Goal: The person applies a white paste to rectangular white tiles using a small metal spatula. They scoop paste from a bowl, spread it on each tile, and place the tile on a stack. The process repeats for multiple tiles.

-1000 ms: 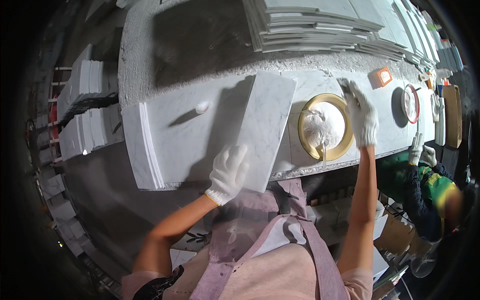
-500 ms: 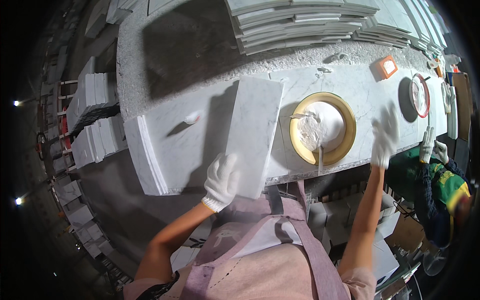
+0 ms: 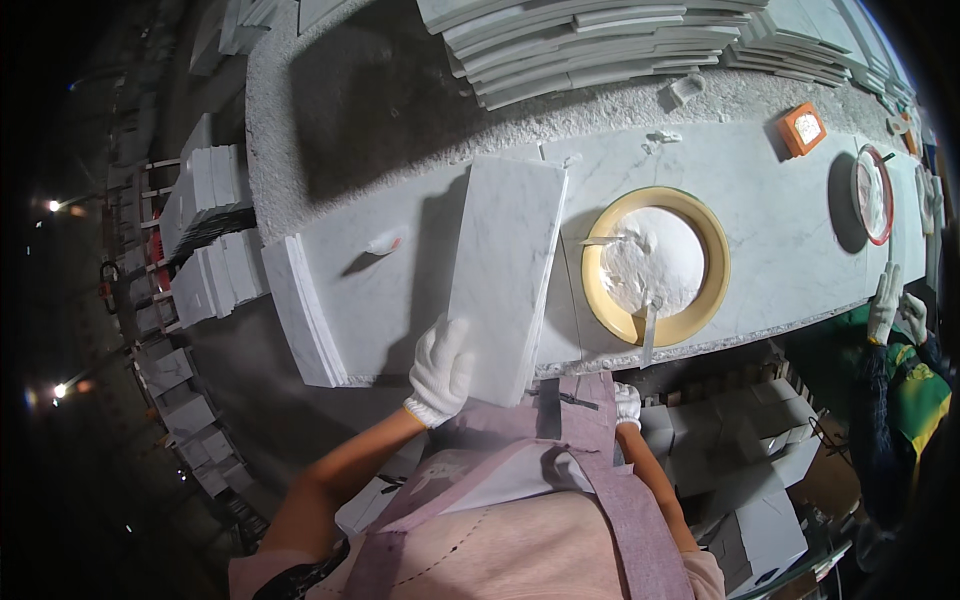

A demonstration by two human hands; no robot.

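My left hand [image 3: 443, 375], in a white knit glove, grips the near left edge of a long white marble tile [image 3: 508, 250]. More tile edges show under its right side, so it tops a small stack reaching past the table's front edge. Low beside my apron, below the table edge, is my gloved right hand [image 3: 627, 402]; its fingers are mostly hidden. A yellow basin [image 3: 716, 265] of white paste [image 3: 660, 255] stands right of the tile, with a metal blade [image 3: 650, 330] leaning over its near rim and another at its left.
Stacked tiles [image 3: 600, 45] line the back; thin tiles [image 3: 305, 310] lie at the left. A small white tube [image 3: 383, 244], an orange box [image 3: 802, 130] and a red-rimmed bowl [image 3: 886, 200] sit on the table. A co-worker's gloved hands [image 3: 885, 303] are at the right.
My right hand has dropped from over the table, right of the basin, to beside my apron. My left hand stays at the tile's edge. The view has shifted slightly.
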